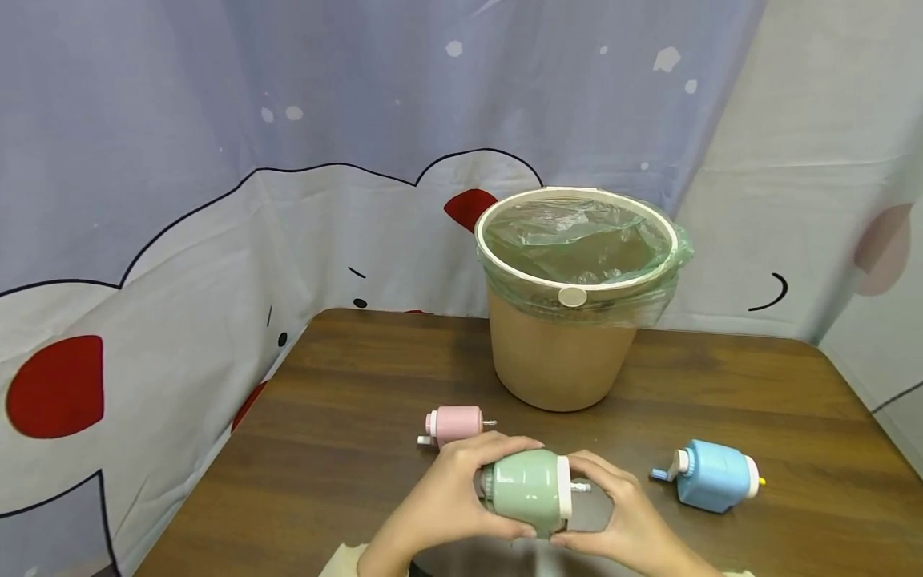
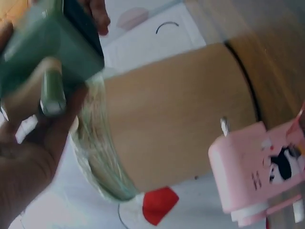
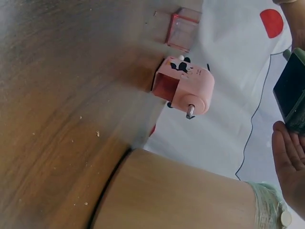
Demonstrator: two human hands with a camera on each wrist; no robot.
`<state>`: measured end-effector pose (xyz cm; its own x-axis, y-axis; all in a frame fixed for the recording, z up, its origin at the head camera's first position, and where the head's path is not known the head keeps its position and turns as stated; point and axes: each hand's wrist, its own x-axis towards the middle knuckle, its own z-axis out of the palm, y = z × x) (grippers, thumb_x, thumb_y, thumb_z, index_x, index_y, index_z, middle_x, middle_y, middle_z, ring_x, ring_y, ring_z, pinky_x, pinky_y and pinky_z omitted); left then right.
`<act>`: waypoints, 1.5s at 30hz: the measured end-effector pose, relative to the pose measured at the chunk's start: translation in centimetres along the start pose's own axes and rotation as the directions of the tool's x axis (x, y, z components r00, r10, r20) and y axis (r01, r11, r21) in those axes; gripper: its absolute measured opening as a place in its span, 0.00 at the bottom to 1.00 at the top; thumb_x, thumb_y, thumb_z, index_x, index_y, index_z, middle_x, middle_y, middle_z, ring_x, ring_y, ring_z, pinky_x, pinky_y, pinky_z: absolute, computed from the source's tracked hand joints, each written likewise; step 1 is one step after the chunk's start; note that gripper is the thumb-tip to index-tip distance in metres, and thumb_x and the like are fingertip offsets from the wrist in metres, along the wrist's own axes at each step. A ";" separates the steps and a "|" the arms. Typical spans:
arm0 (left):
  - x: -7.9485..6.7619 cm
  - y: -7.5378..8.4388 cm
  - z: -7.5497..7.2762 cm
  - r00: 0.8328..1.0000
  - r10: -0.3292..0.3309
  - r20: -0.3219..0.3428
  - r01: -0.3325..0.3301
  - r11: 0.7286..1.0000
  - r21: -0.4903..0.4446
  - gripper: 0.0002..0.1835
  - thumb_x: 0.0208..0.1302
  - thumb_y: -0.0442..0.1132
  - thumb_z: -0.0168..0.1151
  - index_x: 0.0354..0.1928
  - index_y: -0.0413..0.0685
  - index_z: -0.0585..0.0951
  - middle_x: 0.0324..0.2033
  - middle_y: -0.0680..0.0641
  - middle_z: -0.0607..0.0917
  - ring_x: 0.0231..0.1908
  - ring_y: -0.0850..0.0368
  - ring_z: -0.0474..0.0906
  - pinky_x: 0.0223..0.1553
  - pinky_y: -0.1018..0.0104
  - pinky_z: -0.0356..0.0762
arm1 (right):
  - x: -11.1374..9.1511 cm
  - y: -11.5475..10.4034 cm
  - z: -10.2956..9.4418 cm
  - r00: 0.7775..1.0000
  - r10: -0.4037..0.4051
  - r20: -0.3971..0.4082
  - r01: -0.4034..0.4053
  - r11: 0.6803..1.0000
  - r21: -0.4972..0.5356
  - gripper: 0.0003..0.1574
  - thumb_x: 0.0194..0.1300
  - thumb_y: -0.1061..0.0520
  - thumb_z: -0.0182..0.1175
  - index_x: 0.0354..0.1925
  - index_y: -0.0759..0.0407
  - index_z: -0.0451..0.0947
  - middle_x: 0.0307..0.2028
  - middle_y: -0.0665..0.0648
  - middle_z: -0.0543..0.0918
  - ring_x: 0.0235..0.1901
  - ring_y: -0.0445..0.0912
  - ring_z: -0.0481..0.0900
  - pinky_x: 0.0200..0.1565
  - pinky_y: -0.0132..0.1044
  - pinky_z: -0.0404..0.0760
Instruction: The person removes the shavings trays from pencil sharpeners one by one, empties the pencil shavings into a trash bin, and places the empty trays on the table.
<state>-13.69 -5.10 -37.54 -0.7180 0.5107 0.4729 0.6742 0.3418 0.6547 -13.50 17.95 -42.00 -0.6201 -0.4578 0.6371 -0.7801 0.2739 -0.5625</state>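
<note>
A green hand-crank pencil sharpener (image 1: 526, 486) is held up over the table between both hands. My left hand (image 1: 445, 498) grips its crank end, thumb below and fingers above. At the white-rimmed end, my right hand (image 1: 620, 513) pinches the edge between thumb and fingertips. A short silvery piece (image 1: 581, 486) sticks out of that end. The green crank handle (image 2: 53, 93) shows in the left wrist view. In the right wrist view, a dark underside or opening (image 3: 289, 88) faces the camera. Just beyond my left hand stands a pink pencil sharpener (image 1: 458, 423).
A blue pencil sharpener (image 1: 714, 476) stands at the right. Behind the hands is a tan bin (image 1: 558, 361) with a green plastic liner (image 1: 667, 280). A clear reddish box (image 3: 184, 32) lies near the pink sharpener, whose lower cavity is exposed. Small crumbs (image 3: 97, 134) dot the wooden table (image 1: 360, 361).
</note>
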 end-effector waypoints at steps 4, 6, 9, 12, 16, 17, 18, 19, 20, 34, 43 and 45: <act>-0.2 0.1 0.7 0.995 -0.071 -0.064 0.073 0.997 0.021 0.38 0.35 0.47 0.81 0.55 0.58 0.78 0.44 0.57 0.83 0.41 0.67 0.76 0.43 0.72 0.76 | 0.0 0.2 -0.2 0.997 0.080 -0.005 -0.080 0.996 -0.025 0.42 0.38 0.57 0.78 0.54 0.56 0.73 0.48 0.48 0.79 0.49 0.33 0.75 0.52 0.22 0.72; -0.2 0.1 0.8 0.995 -0.074 -0.068 0.077 0.996 0.036 0.38 0.35 0.47 0.80 0.55 0.58 0.78 0.45 0.57 0.83 0.41 0.67 0.76 0.43 0.71 0.76 | 0.1 0.2 -0.3 0.996 0.092 0.003 -0.091 0.995 -0.034 0.42 0.38 0.57 0.78 0.53 0.55 0.73 0.49 0.47 0.79 0.49 0.32 0.75 0.51 0.22 0.73; -0.1 -0.2 0.7 0.999 -0.012 -0.035 0.014 0.998 0.059 0.38 0.35 0.46 0.81 0.56 0.56 0.77 0.45 0.55 0.83 0.41 0.66 0.77 0.44 0.72 0.76 | 0.0 0.3 -0.5 0.998 0.065 0.023 -0.065 0.997 -0.037 0.41 0.38 0.56 0.79 0.53 0.56 0.74 0.48 0.48 0.79 0.48 0.33 0.76 0.51 0.21 0.72; 0.0 -0.8 0.4 0.999 0.045 0.009 -0.045 0.997 0.059 0.39 0.35 0.46 0.80 0.56 0.54 0.77 0.45 0.54 0.84 0.42 0.66 0.78 0.45 0.73 0.75 | -0.1 0.3 -0.4 0.998 0.057 0.029 -0.056 0.998 -0.041 0.41 0.38 0.55 0.78 0.53 0.55 0.74 0.48 0.48 0.79 0.49 0.33 0.75 0.53 0.20 0.70; 0.0 -1.1 0.8 1.000 -0.021 -0.014 0.021 1.000 0.016 0.39 0.35 0.45 0.81 0.56 0.55 0.77 0.47 0.54 0.84 0.43 0.66 0.78 0.46 0.72 0.76 | -0.2 0.4 -0.1 0.996 0.084 -0.013 -0.084 0.993 -0.079 0.41 0.38 0.55 0.78 0.52 0.55 0.74 0.47 0.48 0.80 0.49 0.32 0.76 0.51 0.20 0.72; 0.0 -1.1 0.9 0.999 -0.046 -0.029 0.047 0.999 0.009 0.39 0.34 0.45 0.81 0.56 0.55 0.77 0.47 0.55 0.84 0.43 0.65 0.78 0.46 0.71 0.76 | -0.2 0.5 0.0 0.995 0.099 -0.022 -0.100 0.991 -0.087 0.41 0.38 0.55 0.78 0.52 0.55 0.74 0.47 0.47 0.80 0.49 0.32 0.76 0.51 0.21 0.73; 0.0 -1.1 1.1 0.997 -0.068 -0.040 0.069 0.998 0.003 0.39 0.34 0.45 0.81 0.56 0.55 0.77 0.48 0.55 0.84 0.43 0.65 0.78 0.46 0.71 0.76 | -0.2 0.5 0.0 0.994 0.101 -0.032 -0.103 0.990 -0.096 0.40 0.37 0.56 0.78 0.52 0.55 0.75 0.46 0.48 0.80 0.48 0.32 0.76 0.50 0.21 0.73; -0.1 -1.1 1.2 0.996 -0.081 -0.047 0.081 0.997 -0.003 0.40 0.34 0.45 0.81 0.56 0.56 0.77 0.48 0.55 0.83 0.43 0.65 0.78 0.45 0.71 0.76 | -0.2 0.5 0.0 0.993 0.112 -0.035 -0.115 0.988 -0.105 0.40 0.37 0.56 0.78 0.51 0.55 0.75 0.46 0.48 0.80 0.48 0.31 0.76 0.49 0.21 0.74; -0.1 -1.2 1.3 0.996 -0.081 -0.046 0.081 0.997 0.004 0.40 0.33 0.45 0.81 0.56 0.56 0.77 0.48 0.55 0.83 0.43 0.65 0.78 0.46 0.71 0.76 | -0.3 0.5 0.0 0.993 0.117 -0.032 -0.120 0.987 -0.105 0.40 0.37 0.56 0.78 0.51 0.55 0.75 0.45 0.48 0.80 0.47 0.31 0.76 0.49 0.21 0.75; -0.2 -1.4 1.5 0.990 -0.144 -0.012 0.144 0.989 0.030 0.41 0.33 0.43 0.81 0.57 0.57 0.76 0.49 0.55 0.82 0.44 0.65 0.77 0.48 0.69 0.75 | -0.4 0.6 -0.1 0.987 0.162 -0.013 -0.162 0.967 -0.197 0.40 0.36 0.54 0.78 0.51 0.55 0.76 0.45 0.49 0.82 0.45 0.35 0.79 0.47 0.25 0.76; -0.3 -1.7 0.7 0.984 -0.179 -0.004 0.179 0.984 0.012 0.41 0.33 0.41 0.81 0.57 0.57 0.76 0.50 0.54 0.82 0.45 0.63 0.77 0.49 0.68 0.76 | -0.3 0.8 -0.4 0.988 0.153 -0.019 -0.154 0.976 -0.156 0.40 0.36 0.59 0.78 0.52 0.59 0.76 0.45 0.54 0.83 0.44 0.38 0.80 0.49 0.21 0.74; -0.3 -1.7 0.7 0.983 -0.183 -0.001 0.183 0.983 0.013 0.41 0.33 0.41 0.81 0.57 0.57 0.76 0.50 0.53 0.82 0.45 0.63 0.77 0.49 0.68 0.75 | -0.3 0.8 -0.4 0.989 0.148 -0.017 -0.149 0.976 -0.157 0.40 0.36 0.59 0.78 0.52 0.60 0.76 0.45 0.54 0.83 0.44 0.37 0.80 0.48 0.22 0.75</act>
<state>-14.46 -5.26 -39.24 -0.8292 0.4389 0.3461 0.5340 0.4395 0.7223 -14.00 18.64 -42.42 -0.7300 -0.3978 0.5558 -0.6825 0.4681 -0.5613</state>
